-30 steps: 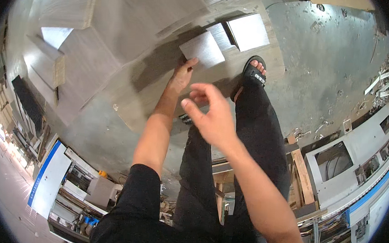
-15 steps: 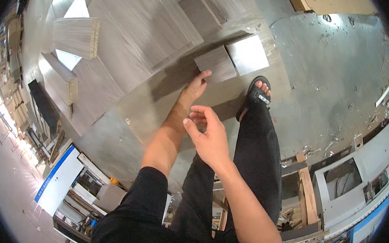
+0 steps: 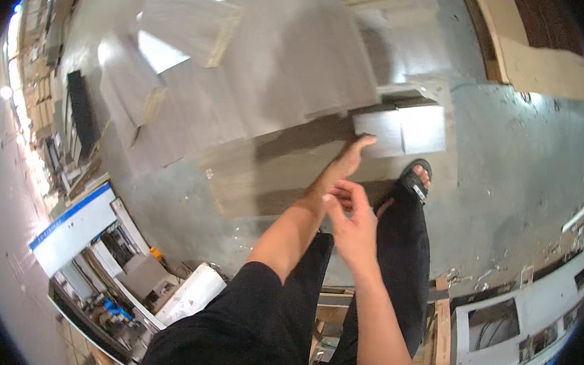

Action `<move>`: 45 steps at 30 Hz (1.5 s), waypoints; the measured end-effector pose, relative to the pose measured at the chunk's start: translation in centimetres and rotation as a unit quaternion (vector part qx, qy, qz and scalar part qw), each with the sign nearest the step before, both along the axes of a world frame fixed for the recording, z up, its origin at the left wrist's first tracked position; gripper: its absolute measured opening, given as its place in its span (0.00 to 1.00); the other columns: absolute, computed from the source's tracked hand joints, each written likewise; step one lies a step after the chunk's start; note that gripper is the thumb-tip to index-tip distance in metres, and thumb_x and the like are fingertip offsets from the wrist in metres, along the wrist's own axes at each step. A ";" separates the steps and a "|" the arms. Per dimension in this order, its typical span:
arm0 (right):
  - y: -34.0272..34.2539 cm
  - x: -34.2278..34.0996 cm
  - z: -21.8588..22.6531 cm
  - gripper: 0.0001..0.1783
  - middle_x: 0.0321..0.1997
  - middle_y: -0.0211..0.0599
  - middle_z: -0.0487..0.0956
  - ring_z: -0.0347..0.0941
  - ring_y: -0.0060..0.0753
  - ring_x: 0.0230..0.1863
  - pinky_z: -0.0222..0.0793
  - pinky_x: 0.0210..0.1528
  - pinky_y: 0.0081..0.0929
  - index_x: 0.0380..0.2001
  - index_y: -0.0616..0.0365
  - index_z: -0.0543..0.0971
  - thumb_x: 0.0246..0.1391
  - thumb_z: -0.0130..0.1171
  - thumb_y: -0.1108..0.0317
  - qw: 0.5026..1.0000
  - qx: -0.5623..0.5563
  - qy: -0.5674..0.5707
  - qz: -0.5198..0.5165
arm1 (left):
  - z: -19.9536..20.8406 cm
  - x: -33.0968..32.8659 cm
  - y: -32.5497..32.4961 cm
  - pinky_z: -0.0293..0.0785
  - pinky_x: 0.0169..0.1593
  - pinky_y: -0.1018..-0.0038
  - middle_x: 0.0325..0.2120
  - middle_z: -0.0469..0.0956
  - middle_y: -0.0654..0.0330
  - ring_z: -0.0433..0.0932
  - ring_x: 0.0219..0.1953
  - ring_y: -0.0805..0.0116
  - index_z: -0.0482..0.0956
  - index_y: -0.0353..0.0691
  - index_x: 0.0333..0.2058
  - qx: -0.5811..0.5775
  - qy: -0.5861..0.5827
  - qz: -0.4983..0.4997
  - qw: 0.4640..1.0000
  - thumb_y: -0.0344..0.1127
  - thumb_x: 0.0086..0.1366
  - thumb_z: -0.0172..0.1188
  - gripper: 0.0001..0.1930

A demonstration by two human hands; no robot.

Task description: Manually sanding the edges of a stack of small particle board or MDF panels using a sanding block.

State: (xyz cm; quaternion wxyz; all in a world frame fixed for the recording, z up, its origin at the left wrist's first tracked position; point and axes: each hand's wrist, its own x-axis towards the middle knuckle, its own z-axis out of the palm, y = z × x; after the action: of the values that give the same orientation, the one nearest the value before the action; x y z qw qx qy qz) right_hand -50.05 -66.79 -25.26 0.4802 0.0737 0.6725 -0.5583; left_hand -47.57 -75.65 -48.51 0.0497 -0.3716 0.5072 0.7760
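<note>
My left hand reaches forward, seen edge-on and blurred. Its visible fingers stretch out over the near edge of a small grey-brown panel; whether they touch it I cannot tell. Against that panel's right side lies a shiny, pale square panel, catching the light. Both rest on a wide tan board on the floor. Closer to me, my right hand hovers beside my left forearm, holding nothing. Its fingers are loosely curled, with the thumb apart.
Beyond the tan board spreads a large layer of grey-brown panels, with stacks of narrower panels on top at the left. My sandalled foot stands near the pale panel. White-and-blue machines flank me, and a cardboard-coloured box sits far right.
The whole view has shifted, so the panels, board and foot now appear lower and further right. Both hands keep nearly the same places relative to the small panels.
</note>
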 end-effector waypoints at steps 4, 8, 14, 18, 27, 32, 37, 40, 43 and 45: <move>0.9 0.1 -1.5 0.20 0.53 0.39 0.84 0.80 0.31 0.53 0.76 0.59 0.33 0.59 0.63 0.79 0.70 0.66 0.64 0.999 0.021 0.022 0.043 | 2.7 1.6 0.0 0.52 0.77 0.61 0.70 0.61 0.49 0.58 0.72 0.55 0.59 0.37 0.72 0.038 -0.057 0.040 0.997 0.53 0.75 0.53 0.36; 0.7 -0.1 -3.4 0.18 0.56 0.36 0.82 0.79 0.30 0.56 0.74 0.62 0.32 0.60 0.63 0.79 0.73 0.63 0.65 0.999 -0.025 0.020 0.009 | 8.0 10.3 1.2 0.37 0.84 0.56 0.83 0.39 0.40 0.36 0.85 0.50 0.35 0.34 0.82 0.052 -0.171 0.020 0.984 0.74 0.77 0.46 0.57; 4.3 4.4 -0.9 0.13 0.41 0.34 0.83 0.79 0.28 0.42 0.78 0.49 0.30 0.52 0.64 0.80 0.67 0.65 0.72 0.983 0.025 0.103 0.148 | 22.8 30.8 3.4 0.71 0.68 0.55 0.63 0.80 0.37 0.78 0.66 0.43 0.80 0.30 0.63 -0.047 -0.269 -0.260 0.926 0.71 0.74 0.56 0.43; 12.2 3.8 7.1 0.14 0.39 0.33 0.80 0.77 0.26 0.41 0.75 0.50 0.27 0.50 0.62 0.82 0.62 0.67 0.75 0.953 -0.032 0.259 0.154 | 31.9 40.1 1.9 0.77 0.58 0.52 0.51 0.87 0.40 0.85 0.56 0.44 0.88 0.31 0.51 -0.051 -0.365 -0.219 0.903 0.71 0.71 0.57 0.41; 35.8 10.0 23.0 0.23 0.56 0.51 0.85 0.80 0.46 0.57 0.75 0.64 0.43 0.60 0.67 0.79 0.72 0.63 0.60 0.950 0.240 0.154 -0.129 | 33.2 37.2 -4.1 0.75 0.64 0.54 0.59 0.82 0.39 0.80 0.63 0.42 0.81 0.34 0.63 -0.203 -0.215 -0.185 0.937 0.62 0.74 0.60 0.35; 32.3 19.7 25.6 0.22 0.54 0.49 0.84 0.79 0.45 0.55 0.75 0.62 0.42 0.59 0.66 0.79 0.71 0.64 0.60 0.939 0.283 0.165 -0.109 | 38.6 32.2 -5.2 0.75 0.66 0.54 0.60 0.83 0.43 0.80 0.63 0.46 0.76 0.39 0.68 -0.232 -0.052 -0.142 0.961 0.59 0.75 0.62 0.34; 27.9 25.6 28.7 0.21 0.52 0.48 0.83 0.78 0.43 0.53 0.74 0.60 0.41 0.57 0.65 0.80 0.70 0.65 0.60 0.941 0.268 0.200 -0.061 | 38.6 38.1 -5.4 0.76 0.64 0.55 0.59 0.84 0.44 0.82 0.62 0.47 0.78 0.39 0.66 -0.230 -0.034 -0.145 0.962 0.57 0.74 0.64 0.32; 27.3 27.5 30.3 0.20 0.51 0.47 0.83 0.78 0.43 0.52 0.74 0.59 0.41 0.56 0.65 0.80 0.70 0.66 0.60 0.940 0.257 0.220 -0.044 | 36.6 47.1 -6.3 0.75 0.66 0.50 0.59 0.83 0.43 0.80 0.63 0.43 0.80 0.39 0.65 -0.301 -0.120 -0.212 0.922 0.59 0.73 0.63 0.33; 28.5 28.7 31.3 0.20 0.50 0.46 0.82 0.78 0.42 0.51 0.74 0.57 0.40 0.55 0.64 0.80 0.69 0.66 0.61 0.938 0.250 0.239 -0.035 | 36.8 57.0 -7.7 0.77 0.64 0.46 0.57 0.84 0.40 0.82 0.61 0.40 0.84 0.37 0.60 -0.295 -0.285 -0.338 0.847 0.56 0.67 0.65 0.32; 30.1 29.1 31.6 0.19 0.49 0.45 0.82 0.77 0.41 0.50 0.74 0.57 0.39 0.54 0.64 0.80 0.69 0.67 0.61 0.935 0.250 0.251 -0.035 | 38.5 62.5 -7.7 0.80 0.59 0.45 0.56 0.85 0.43 0.85 0.58 0.42 0.87 0.39 0.57 -0.313 -0.336 -0.317 0.830 0.53 0.62 0.69 0.30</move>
State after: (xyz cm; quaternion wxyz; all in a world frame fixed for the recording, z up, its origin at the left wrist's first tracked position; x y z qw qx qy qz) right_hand -20.92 -36.66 6.35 0.2422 0.0723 0.8858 -0.3893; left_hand 14.88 -83.40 -10.04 0.3417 -0.4239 0.7648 0.3445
